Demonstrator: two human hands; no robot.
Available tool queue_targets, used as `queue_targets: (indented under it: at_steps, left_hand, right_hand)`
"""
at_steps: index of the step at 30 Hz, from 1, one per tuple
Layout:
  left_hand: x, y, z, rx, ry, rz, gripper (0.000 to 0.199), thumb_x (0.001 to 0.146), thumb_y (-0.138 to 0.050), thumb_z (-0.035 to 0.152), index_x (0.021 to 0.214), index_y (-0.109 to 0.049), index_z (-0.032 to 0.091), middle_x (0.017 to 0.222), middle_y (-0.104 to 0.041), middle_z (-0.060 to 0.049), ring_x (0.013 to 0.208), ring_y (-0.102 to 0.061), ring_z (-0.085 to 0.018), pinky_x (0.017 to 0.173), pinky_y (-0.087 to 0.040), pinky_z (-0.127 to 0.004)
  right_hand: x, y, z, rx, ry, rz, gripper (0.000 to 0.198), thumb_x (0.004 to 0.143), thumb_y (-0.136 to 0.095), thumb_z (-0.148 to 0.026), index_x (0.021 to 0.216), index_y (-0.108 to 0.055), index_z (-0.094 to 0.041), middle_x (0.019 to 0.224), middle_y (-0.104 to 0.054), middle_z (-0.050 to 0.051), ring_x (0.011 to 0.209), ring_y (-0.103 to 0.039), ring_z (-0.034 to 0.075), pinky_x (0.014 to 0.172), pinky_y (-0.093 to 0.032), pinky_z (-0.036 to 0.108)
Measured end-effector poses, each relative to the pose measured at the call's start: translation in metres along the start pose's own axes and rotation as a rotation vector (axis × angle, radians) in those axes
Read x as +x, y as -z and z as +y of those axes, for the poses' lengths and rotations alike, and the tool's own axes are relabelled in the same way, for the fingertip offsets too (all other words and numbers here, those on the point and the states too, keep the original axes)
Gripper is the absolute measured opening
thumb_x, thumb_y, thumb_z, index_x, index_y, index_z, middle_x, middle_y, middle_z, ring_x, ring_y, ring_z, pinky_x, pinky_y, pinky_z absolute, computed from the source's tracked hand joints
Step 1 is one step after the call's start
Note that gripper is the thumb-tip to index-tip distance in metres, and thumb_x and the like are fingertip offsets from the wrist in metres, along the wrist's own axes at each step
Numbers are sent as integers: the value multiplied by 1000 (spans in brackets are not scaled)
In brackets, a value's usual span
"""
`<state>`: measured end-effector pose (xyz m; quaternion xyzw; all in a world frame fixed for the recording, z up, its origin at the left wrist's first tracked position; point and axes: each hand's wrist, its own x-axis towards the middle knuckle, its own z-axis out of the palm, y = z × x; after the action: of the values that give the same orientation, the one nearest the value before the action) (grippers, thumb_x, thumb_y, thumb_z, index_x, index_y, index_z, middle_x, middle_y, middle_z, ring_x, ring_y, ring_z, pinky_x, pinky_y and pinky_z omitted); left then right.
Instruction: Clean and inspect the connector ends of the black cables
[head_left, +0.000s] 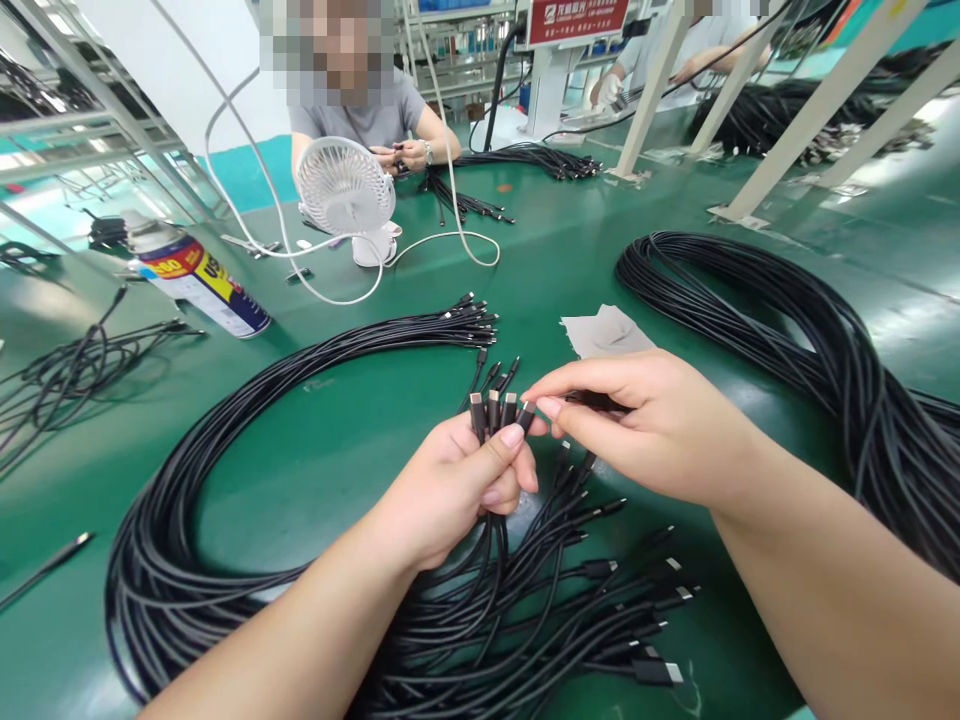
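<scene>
Several black cable connectors [493, 412] with metal tips stand side by side in my left hand [480, 465], thumb pressed across them. Their cables hang down below the fist. My right hand [660, 425] pinches the rightmost connector [526, 412] between thumb and forefinger; its other fingers are curled. Beneath both hands lies a large bundle of black cables [225, 400], looped to the left. Loose connector ends [660, 670] spread out at the lower right of that bundle, partly hidden by my left forearm.
A second cable coil [780, 300] lies at right, near a crumpled grey cloth or paper [607, 332]. A spray can [199, 275], a white fan [346, 190] with white cords and tangled cables [82, 370] are at left. Across the green table [555, 240] a person [360, 110] handles cables.
</scene>
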<state>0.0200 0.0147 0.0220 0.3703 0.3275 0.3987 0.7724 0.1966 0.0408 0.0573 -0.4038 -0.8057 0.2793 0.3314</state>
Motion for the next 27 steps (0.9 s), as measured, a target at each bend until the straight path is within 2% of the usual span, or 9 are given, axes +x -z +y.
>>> queue_targets:
  at_steps: [3, 10, 15, 21, 27]
  left_hand:
    - [0, 0, 0, 16, 6, -3, 27, 86, -65, 32, 70, -57, 12, 55, -51, 3, 43, -27, -2, 45, -20, -21]
    - [-1, 1, -1, 25, 13, 2, 23, 84, -66, 34, 80, -61, 12, 56, -53, 2, 43, -27, -3, 45, -21, -21]
    - [-1, 2, -1, 65, 18, -16, 34, 86, -64, 37, 65, -57, 11, 57, -51, 2, 43, -26, -2, 45, -20, -22]
    - [1, 1, 0, 39, 31, 3, 24, 84, -66, 35, 78, -60, 13, 57, -53, 2, 43, -27, -2, 45, -21, -21]
    - [0, 0, 0, 39, 36, 14, 29, 83, -68, 37, 71, -59, 12, 56, -53, 2, 43, -27, -2, 46, -21, -22]
  right_hand:
    - [-1, 0, 0, 38, -22, -11, 23, 82, -54, -5, 81, -72, -19, 73, -74, -3, 64, -67, 11, 58, -52, 19]
    - [0, 1, 0, 55, -33, -17, 18, 83, -58, -9, 78, -71, -20, 70, -73, -4, 63, -67, 10, 59, -52, 19]
    - [1, 1, 2, 63, -38, -28, 17, 84, -59, -10, 80, -72, -20, 72, -74, -3, 65, -69, 11, 61, -53, 20]
    - [0, 1, 3, -31, 34, -33, 21, 82, -57, -4, 83, -72, -19, 71, -73, -4, 61, -66, 9, 55, -48, 18]
    - [-2, 1, 4, 0, 1, -53, 21, 82, -52, -7, 80, -70, -19, 72, -72, -2, 60, -64, 11, 52, -46, 20]
